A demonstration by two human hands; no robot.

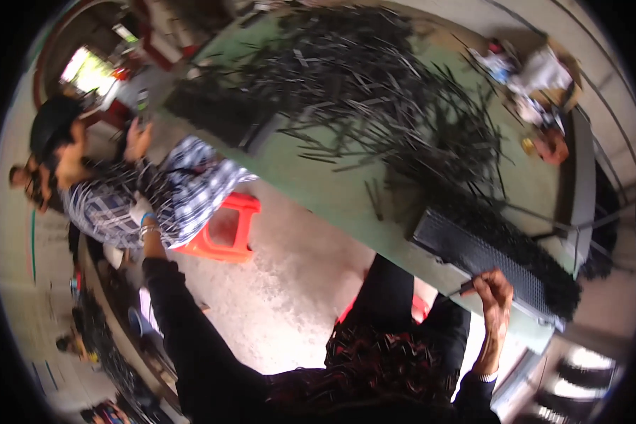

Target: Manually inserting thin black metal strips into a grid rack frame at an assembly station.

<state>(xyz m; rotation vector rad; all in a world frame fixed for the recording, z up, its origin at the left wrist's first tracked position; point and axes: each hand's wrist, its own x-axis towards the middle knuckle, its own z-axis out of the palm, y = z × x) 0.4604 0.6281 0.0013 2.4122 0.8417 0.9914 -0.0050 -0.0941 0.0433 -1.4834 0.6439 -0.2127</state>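
Over the near edge of the green table (346, 205), my right hand (497, 297) is closed with its fingertips pinching a thin dark stick-like piece (463, 288). Just beyond it lies a long black perforated tray (473, 244), set at a slant, with a dense row of black bristle-like material along its far side. My left arm reaches out to the left. My left hand (143, 210), in a pale covering with a bracelet at the wrist, is against or very near the plaid sleeve of a seated co-worker; its fingers are too blurred to read.
A large heap of dark thin strips (360, 78) covers the far table. A black block-like piece (222, 116) lies at the table's left edge. The co-worker (113, 205) holds a phone (143, 100) beside a red stool (226, 233). A cardboard box with white bags (544, 74) stands far right.
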